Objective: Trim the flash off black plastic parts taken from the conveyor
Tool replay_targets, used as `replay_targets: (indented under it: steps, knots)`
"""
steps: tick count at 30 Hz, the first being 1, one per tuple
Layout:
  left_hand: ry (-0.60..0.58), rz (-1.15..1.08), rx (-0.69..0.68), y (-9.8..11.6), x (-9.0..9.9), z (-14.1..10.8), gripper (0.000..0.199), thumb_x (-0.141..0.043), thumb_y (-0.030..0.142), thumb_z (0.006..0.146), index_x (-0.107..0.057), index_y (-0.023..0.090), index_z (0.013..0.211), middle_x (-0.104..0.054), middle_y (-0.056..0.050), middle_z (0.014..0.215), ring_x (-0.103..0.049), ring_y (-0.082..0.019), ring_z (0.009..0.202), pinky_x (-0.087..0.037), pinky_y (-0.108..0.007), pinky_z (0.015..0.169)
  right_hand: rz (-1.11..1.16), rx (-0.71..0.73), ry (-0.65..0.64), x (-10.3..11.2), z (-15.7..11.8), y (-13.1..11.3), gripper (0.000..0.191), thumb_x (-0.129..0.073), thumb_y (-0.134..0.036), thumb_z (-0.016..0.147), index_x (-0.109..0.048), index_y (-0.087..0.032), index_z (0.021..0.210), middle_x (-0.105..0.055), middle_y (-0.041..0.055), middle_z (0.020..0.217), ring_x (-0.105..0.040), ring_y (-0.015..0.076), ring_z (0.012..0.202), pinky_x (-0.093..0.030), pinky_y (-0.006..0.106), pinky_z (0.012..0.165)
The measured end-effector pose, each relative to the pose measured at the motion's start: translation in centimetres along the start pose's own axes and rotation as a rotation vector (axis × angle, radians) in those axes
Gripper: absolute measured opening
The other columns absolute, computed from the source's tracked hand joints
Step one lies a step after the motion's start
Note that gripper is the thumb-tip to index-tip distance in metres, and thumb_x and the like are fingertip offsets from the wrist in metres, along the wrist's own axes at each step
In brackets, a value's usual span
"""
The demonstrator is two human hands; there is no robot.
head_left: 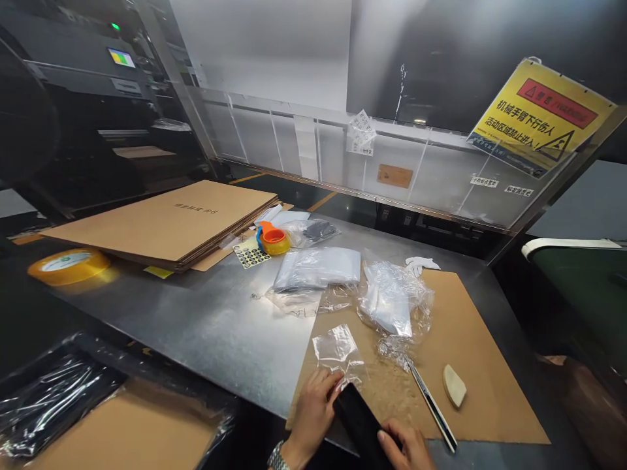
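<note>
At the bottom centre, my left hand (313, 411) has its fingers closed at the top end of a long black object (360, 421). My right hand (404, 444) grips the same black object lower down, its thumb on the near side. A small clear plastic bag (337, 344) lies just beyond my left hand on a brown cardboard sheet (490, 391). To the right, a long thin metal tool (434, 408) lies slanted on the sheet, beside a beige wedge-shaped piece (454, 386). Crumpled clear film (394, 303) sits behind them.
Flat cardboard boxes (196, 219) are stacked at the back left, near a big yellow tape roll (71, 266). An orange tape dispenser (272, 238), round stickers (252, 253) and plastic-wrapped white sheets (321, 266) lie mid-table. A clear panel with a yellow warning sign (543, 117) stands behind.
</note>
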State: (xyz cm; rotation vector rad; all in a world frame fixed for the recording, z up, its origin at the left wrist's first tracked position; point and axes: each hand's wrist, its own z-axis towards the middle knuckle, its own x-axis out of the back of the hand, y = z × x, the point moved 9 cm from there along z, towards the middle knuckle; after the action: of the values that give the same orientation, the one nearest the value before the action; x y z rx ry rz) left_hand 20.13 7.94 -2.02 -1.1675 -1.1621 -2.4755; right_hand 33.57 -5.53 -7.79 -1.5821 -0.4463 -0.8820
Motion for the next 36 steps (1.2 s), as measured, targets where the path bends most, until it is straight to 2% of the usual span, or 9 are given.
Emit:
replay_targets:
  steps: [4, 10, 13, 18, 22, 24, 27, 32, 36]
  knots:
    - [-0.067, -0.015, -0.045, 0.3, -0.4, -0.2, 0.016, -0.049, 0.019, 0.087, -0.064, 0.024, 0.091, -0.069, -0.001, 0.082, -0.065, -0.014, 0.078, -0.054, -0.023, 0.070, -0.057, -0.010, 0.115, 0.1, 0.7, 0.6, 0.056, -0.026, -0.053, 0.092, -0.058, -0.020, 0.061, -0.059, 0.0005, 0.050, -0.057, 0.0138, 0.047, -0.034, 0.020, 0.044]
    - [-0.028, 0.111, -0.124, 2.0, -1.2, -1.1, 0.028, -0.043, 0.010, 0.083, -0.061, 0.017, 0.104, -0.067, -0.009, 0.084, -0.063, -0.022, 0.077, -0.054, -0.036, 0.068, -0.178, 0.034, 0.235, -0.2, 0.5, -1.3, 0.045, -0.027, -0.047, 0.093, -0.061, -0.023, 0.077, -0.067, 0.0072, 0.066, -0.064, 0.0194, 0.058, -0.037, 0.024, 0.049]
    - [-0.024, 0.156, -0.219, 3.6, -1.3, -1.3, 0.026, -0.041, 0.010, 0.083, -0.064, 0.017, 0.094, -0.064, -0.007, 0.074, -0.060, -0.023, 0.068, -0.052, -0.037, 0.061, -0.182, 0.073, 0.233, 0.2, 1.1, -2.4, 0.045, -0.027, -0.048, 0.093, -0.061, -0.022, 0.078, -0.067, 0.0063, 0.067, -0.065, 0.0185, 0.060, -0.040, 0.023, 0.052]
    - [-0.022, 0.167, -0.357, 5.6, 0.1, -1.6, 0.028, -0.040, 0.010, 0.085, -0.062, 0.015, 0.100, -0.062, -0.006, 0.068, -0.056, -0.020, 0.062, -0.048, -0.032, 0.054, -0.128, 0.032, 0.162, 1.5, 2.9, -3.2, 0.030, -0.034, -0.038, 0.093, -0.056, -0.018, 0.096, -0.057, -0.0043, 0.044, -0.056, 0.0138, 0.038, -0.034, 0.020, 0.039]
    - [-0.039, 0.147, -0.445, 7.2, 1.4, -1.6, 0.027, -0.042, 0.013, 0.085, -0.062, 0.017, 0.102, -0.063, -0.005, 0.067, -0.056, -0.019, 0.062, -0.047, -0.030, 0.054, -0.169, 0.010, 0.124, 2.3, 4.2, -5.6, 0.023, -0.039, -0.027, 0.088, -0.057, -0.018, 0.100, -0.062, -0.0006, 0.050, -0.060, 0.0166, 0.045, -0.031, 0.022, 0.043]
    - [-0.057, 0.087, -0.386, 7.1, 2.4, -0.8, 0.028, -0.042, 0.013, 0.085, -0.062, 0.019, 0.104, -0.065, -0.005, 0.071, -0.057, -0.019, 0.064, -0.048, -0.030, 0.057, -0.196, 0.017, 0.102, 3.1, 5.0, -7.1, 0.024, -0.040, -0.027, 0.087, -0.061, -0.021, 0.079, -0.062, 0.0015, 0.051, -0.060, 0.0170, 0.046, -0.026, 0.023, 0.043]
    - [-0.090, -0.046, -0.183, 5.4, 4.2, 1.2, 0.026, -0.044, 0.015, 0.085, -0.065, 0.022, 0.099, -0.066, -0.005, 0.073, -0.059, -0.019, 0.066, -0.047, -0.030, 0.059, -0.190, 0.080, 0.030, 4.7, 6.6, -9.6, 0.037, -0.044, -0.030, 0.086, -0.052, -0.021, 0.052, -0.057, 0.0004, 0.046, -0.052, 0.0133, 0.043, -0.019, 0.025, 0.044]
    - [-0.088, -0.189, -0.003, 3.1, 8.0, 3.9, 0.019, -0.051, 0.022, 0.082, -0.069, 0.026, 0.088, -0.067, -0.003, 0.071, -0.059, -0.019, 0.068, -0.045, -0.030, 0.062, -0.090, 0.216, -0.079, 7.2, 9.1, -13.7, 0.031, -0.051, -0.026, 0.081, -0.049, -0.020, 0.051, -0.054, -0.0004, 0.048, -0.047, 0.0112, 0.046, -0.022, 0.025, 0.045]
    - [-0.017, -0.449, 0.225, -0.4, 10.8, 4.5, 0.021, -0.056, 0.035, 0.078, -0.068, 0.024, 0.093, -0.066, -0.002, 0.072, -0.057, -0.018, 0.068, -0.045, -0.030, 0.064, 0.080, 0.301, -0.240, 7.1, 10.2, -17.6, 0.031, -0.044, -0.032, 0.088, -0.052, -0.020, 0.060, -0.059, -0.0027, 0.052, -0.052, 0.0093, 0.046, -0.031, 0.020, 0.044]
